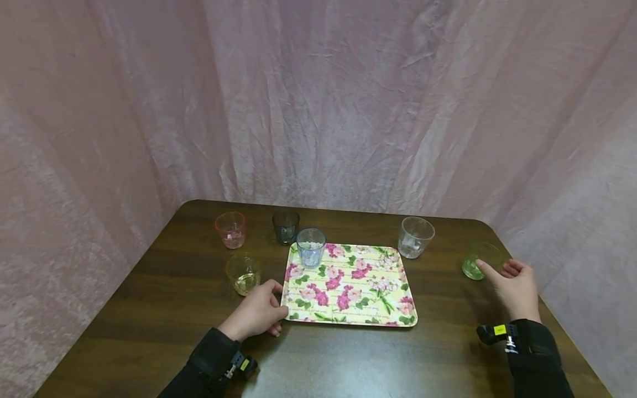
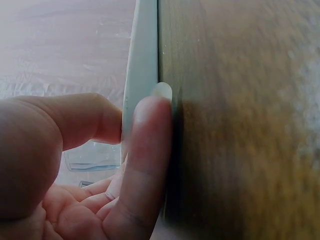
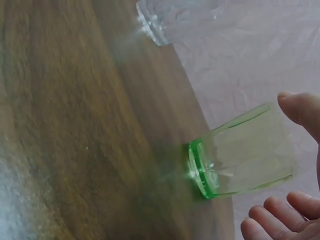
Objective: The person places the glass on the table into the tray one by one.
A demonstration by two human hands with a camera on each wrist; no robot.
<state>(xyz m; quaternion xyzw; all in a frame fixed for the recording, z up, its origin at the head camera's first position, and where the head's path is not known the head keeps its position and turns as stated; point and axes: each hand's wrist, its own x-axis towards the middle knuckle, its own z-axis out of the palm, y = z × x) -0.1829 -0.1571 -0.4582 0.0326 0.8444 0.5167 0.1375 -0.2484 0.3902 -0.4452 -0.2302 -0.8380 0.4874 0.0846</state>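
Note:
My left hand (image 1: 261,310) pinches the left edge of a flowered tray (image 1: 353,312) near its front corner. In the left wrist view, a thumb and finger of the left hand (image 2: 95,165) lie on either side of the tray's pale rim (image 2: 140,65). A blue-tinted glass (image 1: 311,251) stands on the tray's back left corner. At the right, my right hand (image 1: 512,287) is beside a green glass (image 1: 473,268) upright on the table. Seen from the right wrist, the thumb and fingers are spread near the rim of the green glass (image 3: 245,155), not closed round it.
A yellow glass (image 1: 245,279) stands just beyond the left hand. Behind it are a pink glass (image 1: 231,235) and a dark grey glass (image 1: 286,231). A clear glass (image 1: 414,242) stands by the tray's back right corner. Curtains surround the wooden table (image 1: 149,320).

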